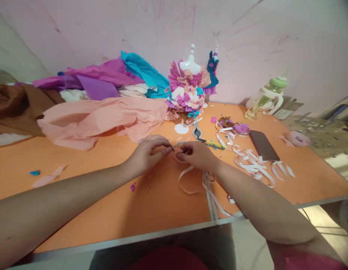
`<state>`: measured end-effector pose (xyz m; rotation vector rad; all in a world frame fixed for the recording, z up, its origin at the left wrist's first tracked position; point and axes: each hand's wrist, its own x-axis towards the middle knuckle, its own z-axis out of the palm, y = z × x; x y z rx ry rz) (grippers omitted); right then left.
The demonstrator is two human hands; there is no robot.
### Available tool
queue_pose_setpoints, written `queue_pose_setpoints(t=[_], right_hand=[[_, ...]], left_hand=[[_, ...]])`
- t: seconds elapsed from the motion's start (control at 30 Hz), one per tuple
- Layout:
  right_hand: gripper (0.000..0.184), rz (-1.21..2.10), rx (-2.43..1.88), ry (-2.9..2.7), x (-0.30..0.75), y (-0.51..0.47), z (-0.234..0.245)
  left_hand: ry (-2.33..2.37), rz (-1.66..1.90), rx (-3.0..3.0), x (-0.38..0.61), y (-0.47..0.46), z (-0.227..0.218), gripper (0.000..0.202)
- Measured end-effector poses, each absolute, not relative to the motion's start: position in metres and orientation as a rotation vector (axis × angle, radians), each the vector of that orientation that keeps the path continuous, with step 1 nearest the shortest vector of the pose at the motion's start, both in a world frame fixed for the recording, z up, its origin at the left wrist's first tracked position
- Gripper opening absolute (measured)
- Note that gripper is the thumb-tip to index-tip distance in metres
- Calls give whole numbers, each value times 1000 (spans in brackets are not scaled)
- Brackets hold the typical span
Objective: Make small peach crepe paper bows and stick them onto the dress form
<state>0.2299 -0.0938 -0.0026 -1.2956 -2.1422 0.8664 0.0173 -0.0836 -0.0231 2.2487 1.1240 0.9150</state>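
Near the middle of the orange table, my left hand (151, 154) and my right hand (201, 154) meet over a small peach crepe-paper piece (178, 150). The right thumb and fingers pinch it from the right. On its left side, my left thumb and forefinger are closed at the edge of the same piece. A pale round rim (176, 159) shows just beneath, mostly covered by my fingers. Beyond my right hand lies a yellow-and-black box cutter (215, 144). Behind stands a small white dress form (191, 67) covered with colourful paper bows and ruffles.
Peach crepe paper (106, 116) and other coloured sheets are heaped at the back left. White ribbon (254, 165) curls on the right beside a dark phone-like slab (264, 145). A green-lidded bottle (266, 98) stands at the back right. Paper scraps (50, 177) lie on the left.
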Motion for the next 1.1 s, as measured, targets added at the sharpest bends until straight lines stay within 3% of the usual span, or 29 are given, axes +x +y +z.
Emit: queue_pose_setpoints(t=[0.3,0.43,0.6,0.93,1.1], right_hand=[[23,929,-1318,-2036,228,-94,-4],[43,1077,-1264,-1960,228,-93,-1],[35,1305,-1171,-1841,230,-90,-1],[20,895,-1239,-1935,228,-94,5],[22,678,-1138,-1627,240,-88,36]], left_hand=[[1073,947,2165,21,-82,-34,22],[1060,944,2183,19,-82,-31,19],[1047,915,2138,17,-83,-27,20],[1133,858,2153,19,-84,-27,22],[1159,865,2263,18,-81,-34,37]])
